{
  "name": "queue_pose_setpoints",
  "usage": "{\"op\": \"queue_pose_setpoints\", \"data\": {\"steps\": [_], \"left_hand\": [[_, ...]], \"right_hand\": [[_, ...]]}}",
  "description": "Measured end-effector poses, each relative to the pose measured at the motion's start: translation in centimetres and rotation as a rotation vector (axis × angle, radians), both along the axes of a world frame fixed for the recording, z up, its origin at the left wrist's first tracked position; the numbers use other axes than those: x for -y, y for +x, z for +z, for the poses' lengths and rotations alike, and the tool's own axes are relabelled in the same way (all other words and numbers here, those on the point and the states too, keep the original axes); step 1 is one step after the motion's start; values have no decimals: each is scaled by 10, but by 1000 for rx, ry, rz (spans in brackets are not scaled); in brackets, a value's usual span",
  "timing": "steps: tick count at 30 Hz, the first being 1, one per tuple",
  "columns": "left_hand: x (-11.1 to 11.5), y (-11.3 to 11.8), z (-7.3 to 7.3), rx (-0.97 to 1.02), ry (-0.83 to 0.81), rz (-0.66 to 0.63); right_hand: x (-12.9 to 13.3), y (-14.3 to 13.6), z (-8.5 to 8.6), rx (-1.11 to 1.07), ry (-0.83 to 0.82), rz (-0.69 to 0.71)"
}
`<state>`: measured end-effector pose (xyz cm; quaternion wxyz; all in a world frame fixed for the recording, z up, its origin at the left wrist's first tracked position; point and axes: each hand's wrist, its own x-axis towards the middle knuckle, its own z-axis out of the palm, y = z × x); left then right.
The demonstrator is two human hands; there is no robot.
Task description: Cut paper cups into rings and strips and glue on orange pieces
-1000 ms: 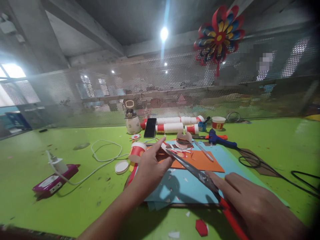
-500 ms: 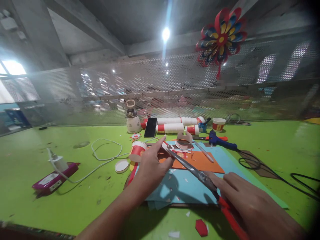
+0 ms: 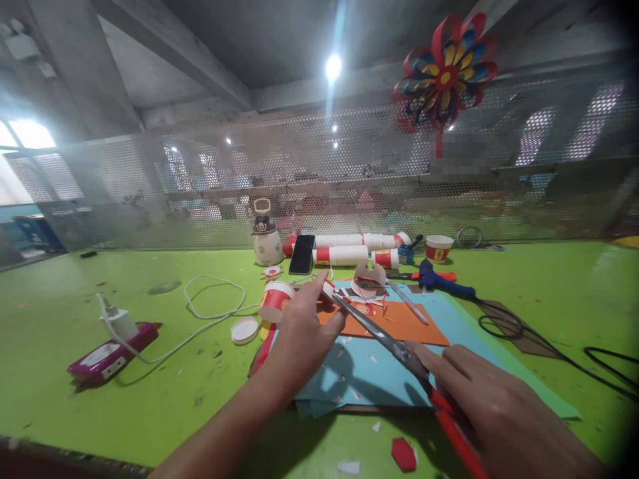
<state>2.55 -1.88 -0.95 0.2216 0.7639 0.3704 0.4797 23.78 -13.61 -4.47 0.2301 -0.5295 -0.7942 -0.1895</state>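
Between the thumb and fingers of my left hand [image 3: 304,332] is a small red and white paper piece [image 3: 328,290], mostly hidden by the hand. My right hand [image 3: 499,392] is wrapped round the red handles of a pair of scissors [image 3: 384,338]. The blades point up and to the left, and their tips touch or lie right by the paper piece. Under both hands are blue paper sheets [image 3: 379,379] and an orange sheet [image 3: 424,327], with small paper scraps strewn over them. A cut paper cup [image 3: 370,276] stands just beyond the blades.
On the left lie a purple power strip [image 3: 114,352] and its white cable. A red paper cup [image 3: 275,301], a phone [image 3: 302,254], stacked cups [image 3: 342,255] and a bottle [image 3: 267,245] are behind. A blue glue gun [image 3: 444,283] trails a black cord on the right.
The red and white paper piece shows a little more above my left hand, turned slightly. The scissors stay at it, and the whole view has shifted very slightly.
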Motion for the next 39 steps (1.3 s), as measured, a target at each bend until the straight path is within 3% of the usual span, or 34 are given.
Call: {"op": "queue_pose_setpoints", "data": {"steps": [13, 20, 28, 33, 39], "left_hand": [[0, 1, 0, -1, -44, -20], [0, 0, -1, -75, -19, -6], [0, 0, 1, -190, 28, 6], [3, 0, 9, -161, -79, -58], [-5, -4, 9, 19, -166, -227]], "right_hand": [[-1, 0, 2, 0, 12, 0], [0, 1, 2, 5, 7, 12], [2, 5, 13, 87, -65, -69], [4, 11, 11, 38, -120, -84], [12, 15, 19, -136, -336, -41]]}}
